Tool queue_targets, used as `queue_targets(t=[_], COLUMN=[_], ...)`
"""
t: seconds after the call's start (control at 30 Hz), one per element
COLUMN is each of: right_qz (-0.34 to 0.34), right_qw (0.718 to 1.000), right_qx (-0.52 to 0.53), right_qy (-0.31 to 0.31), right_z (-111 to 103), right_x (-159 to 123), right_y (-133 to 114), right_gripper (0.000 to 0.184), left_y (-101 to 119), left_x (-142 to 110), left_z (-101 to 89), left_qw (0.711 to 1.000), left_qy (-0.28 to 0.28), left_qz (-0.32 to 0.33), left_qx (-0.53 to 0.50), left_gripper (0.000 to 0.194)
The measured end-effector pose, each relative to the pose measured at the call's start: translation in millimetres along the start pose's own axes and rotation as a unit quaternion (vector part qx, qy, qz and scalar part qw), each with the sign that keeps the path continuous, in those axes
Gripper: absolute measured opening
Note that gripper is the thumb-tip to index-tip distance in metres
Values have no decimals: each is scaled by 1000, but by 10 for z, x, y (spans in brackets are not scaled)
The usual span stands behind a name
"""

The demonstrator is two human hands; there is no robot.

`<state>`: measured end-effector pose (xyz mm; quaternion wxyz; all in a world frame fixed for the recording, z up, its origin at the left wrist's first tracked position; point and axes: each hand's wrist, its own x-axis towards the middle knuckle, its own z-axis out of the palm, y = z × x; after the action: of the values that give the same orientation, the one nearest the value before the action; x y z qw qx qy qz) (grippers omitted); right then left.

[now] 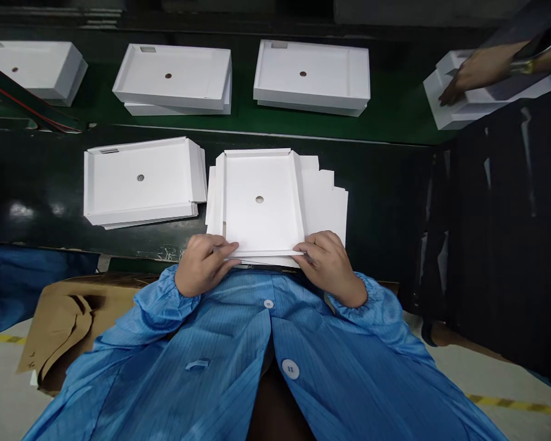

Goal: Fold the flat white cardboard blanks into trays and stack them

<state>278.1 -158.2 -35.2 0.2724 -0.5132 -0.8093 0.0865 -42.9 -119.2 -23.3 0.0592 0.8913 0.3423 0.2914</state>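
A flat white cardboard tray blank (259,202) with a small round hole in its middle lies on top of a stack of like sheets at the near edge of the dark worktable. My left hand (204,264) pinches the blank's near edge at its left corner, fingers curled. My right hand (328,264) pinches the same edge at its right corner. Both sleeves are blue.
A folded white tray (140,180) lies to the left of the stack. Three more folded trays (172,76) sit on the green conveyor belt behind. Another person's hand (475,73) rests on trays at the far right. A brown cardboard box (68,324) stands at my lower left.
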Motion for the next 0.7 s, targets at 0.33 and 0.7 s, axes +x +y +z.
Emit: queue_targets(t=[0.33,0.7], right_qz=[-27,-29], right_qw=[997,995], right_qx=[29,21], right_qy=[60,94], right_z=[57,58], right_x=[80,112], right_y=[-139,-310], right_gripper=[8,12], left_y=[145,339], left_x=[-352,-300], left_z=[-73,204], left_qw=[970,695], left_qy=[-29,-43], left_qz=[-158,-441], left_qx=[-182,-566], left_gripper=[28,54])
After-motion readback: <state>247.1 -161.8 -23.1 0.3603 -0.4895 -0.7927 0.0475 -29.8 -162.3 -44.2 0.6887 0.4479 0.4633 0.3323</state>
